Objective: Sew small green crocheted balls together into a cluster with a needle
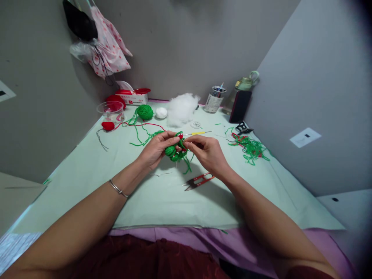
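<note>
My left hand [158, 149] is closed around a green and red crocheted piece [171, 151] with small rounded green lobes. On its right side, my right hand [207, 153] pinches at the piece with thumb and forefinger; whether a strand or a needle is between them is too small to tell. Loose green yarn ends hang below the piece. A crochet hook [198, 133] with a yellow grip lies just behind my hands. Thread snips [200, 179] with red handles rest on the table under my right wrist.
A green yarn ball [144, 112], a white ball [161, 113] and white stuffing [183, 109] stand at the back. Green and red yarn scraps [251, 149] lie at right. A clear tub [112, 113], a pen tin [214, 100], a phone [240, 106] and a bottle [243, 84] line the back.
</note>
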The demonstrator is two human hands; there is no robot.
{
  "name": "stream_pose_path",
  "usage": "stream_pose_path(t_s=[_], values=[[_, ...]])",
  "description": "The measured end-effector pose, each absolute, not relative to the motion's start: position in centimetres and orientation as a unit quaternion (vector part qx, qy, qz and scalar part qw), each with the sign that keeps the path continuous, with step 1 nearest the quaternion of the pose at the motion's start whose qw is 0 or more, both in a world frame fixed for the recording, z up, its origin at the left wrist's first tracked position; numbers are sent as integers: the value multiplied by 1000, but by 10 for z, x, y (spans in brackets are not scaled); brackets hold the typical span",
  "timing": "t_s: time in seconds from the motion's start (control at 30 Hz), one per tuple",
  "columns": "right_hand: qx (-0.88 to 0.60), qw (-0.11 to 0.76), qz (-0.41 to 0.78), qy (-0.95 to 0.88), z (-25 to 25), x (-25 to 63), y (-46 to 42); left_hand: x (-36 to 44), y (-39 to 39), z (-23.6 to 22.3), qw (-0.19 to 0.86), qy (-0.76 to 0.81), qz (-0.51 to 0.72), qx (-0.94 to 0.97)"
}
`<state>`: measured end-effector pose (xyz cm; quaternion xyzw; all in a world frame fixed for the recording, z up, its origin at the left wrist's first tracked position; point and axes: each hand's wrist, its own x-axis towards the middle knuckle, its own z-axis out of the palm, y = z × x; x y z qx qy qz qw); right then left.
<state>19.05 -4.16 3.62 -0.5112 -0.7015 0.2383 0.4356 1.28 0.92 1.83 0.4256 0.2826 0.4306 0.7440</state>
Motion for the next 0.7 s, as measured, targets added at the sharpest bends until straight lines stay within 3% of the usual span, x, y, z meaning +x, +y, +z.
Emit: stream_pose_path(t_s=[0.4,0.7], values=[[-464,477,305,-681,36,193,-34,14,6,21,743,280,425,435],[-468,457,362,-664,36,194,-33,16,2,17,657,297,474,505]])
